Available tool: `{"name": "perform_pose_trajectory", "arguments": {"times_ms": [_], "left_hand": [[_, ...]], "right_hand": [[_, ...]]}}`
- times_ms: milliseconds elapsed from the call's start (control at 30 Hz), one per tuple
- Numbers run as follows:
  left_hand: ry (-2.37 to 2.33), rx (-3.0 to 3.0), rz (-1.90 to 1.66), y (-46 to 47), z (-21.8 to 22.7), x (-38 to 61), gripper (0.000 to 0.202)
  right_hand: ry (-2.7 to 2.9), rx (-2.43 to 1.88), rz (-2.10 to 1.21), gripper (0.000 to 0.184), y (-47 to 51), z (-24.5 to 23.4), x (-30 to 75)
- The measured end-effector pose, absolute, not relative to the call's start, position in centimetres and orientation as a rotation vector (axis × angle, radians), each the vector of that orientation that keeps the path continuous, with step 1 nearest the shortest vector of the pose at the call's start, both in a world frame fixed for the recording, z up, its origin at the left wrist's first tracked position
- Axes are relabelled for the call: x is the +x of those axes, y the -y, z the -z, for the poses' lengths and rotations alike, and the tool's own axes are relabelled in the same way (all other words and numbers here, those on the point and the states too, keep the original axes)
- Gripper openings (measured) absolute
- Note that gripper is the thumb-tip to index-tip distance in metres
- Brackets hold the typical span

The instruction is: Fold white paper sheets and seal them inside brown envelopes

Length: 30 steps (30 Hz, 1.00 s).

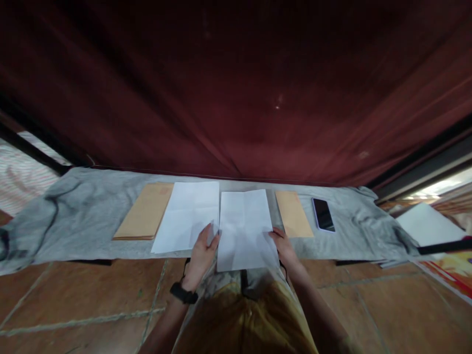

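A creased white sheet of paper (245, 223) lies in front of me on a grey cloth (81, 216), its near edge hanging over the cloth's front. My left hand (202, 253), with a black watch on the wrist, pinches the sheet's left edge. My right hand (283, 243) grips its right edge, fingers curled on the paper. A second white sheet (188, 214) lies just to the left, partly under my left hand's fingertips.
A stack of brown envelopes (145, 211) lies left of the sheets, a single brown envelope (293, 213) right of them, then a black phone (323, 214). A dark red curtain (236, 88) hangs behind. Tiled floor (81, 300) lies below; white board (427, 223) at right.
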State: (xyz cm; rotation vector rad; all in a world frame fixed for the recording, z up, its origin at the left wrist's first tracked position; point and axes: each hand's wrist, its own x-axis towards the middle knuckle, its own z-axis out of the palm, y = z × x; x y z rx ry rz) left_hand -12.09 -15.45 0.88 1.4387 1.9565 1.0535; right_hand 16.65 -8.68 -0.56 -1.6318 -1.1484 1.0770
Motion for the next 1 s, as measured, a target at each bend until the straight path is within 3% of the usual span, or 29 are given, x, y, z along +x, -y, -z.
{"name": "perform_pose_trajectory", "arguments": {"times_ms": [100,300,433,600,767,1000], "left_hand": [[-1.889,1.548,-1.022,14.2,-0.5,-10.2,0.051],[-1.913,1.745,-0.914,12.8,0.9,-8.0,0.043],[-2.024,1.956,-0.855,12.6,0.6,-7.3,0.044],[-2.001,2.231,-0.647,12.9,-0.3,-4.8,0.047],[-1.898,2.369,-0.444,12.8,-0.3,-2.6,0.048],[-2.014,2.3,-0.411,12.8,0.1,-3.8,0.056]], "right_hand": [[1.136,-1.577,-1.224,0.033,8.9,0.7,17.3],[1.151,-1.563,-1.141,0.044,7.4,2.1,16.7],[1.405,-1.56,-0.82,0.054,6.5,2.2,16.3],[1.916,-1.52,-0.348,0.047,7.7,1.3,15.2],[2.305,-1.362,-0.305,0.043,9.5,1.3,13.3],[2.265,-1.493,-0.214,0.046,9.4,1.8,14.8]]}}
